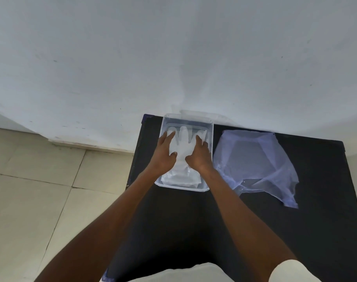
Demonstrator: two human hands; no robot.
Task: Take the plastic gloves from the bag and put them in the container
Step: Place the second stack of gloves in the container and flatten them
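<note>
A clear rectangular plastic container (211, 127) stands on the black table, close to the wall. Translucent plastic gloves (183, 143) lie flat inside it, fingers pointing toward the wall. My left hand (164, 154) rests palm down on the left side of the gloves, fingers spread. My right hand (199, 154) presses flat on their right side, thumb toward the middle. Neither hand is closed around anything. To the right of the container lies the clear plastic bag (255, 161), flat and crumpled on the table.
The black table (316, 200) ends at its left edge just beside the container; beige floor tiles (31, 200) lie beyond. A white wall (173, 58) rises directly behind the table.
</note>
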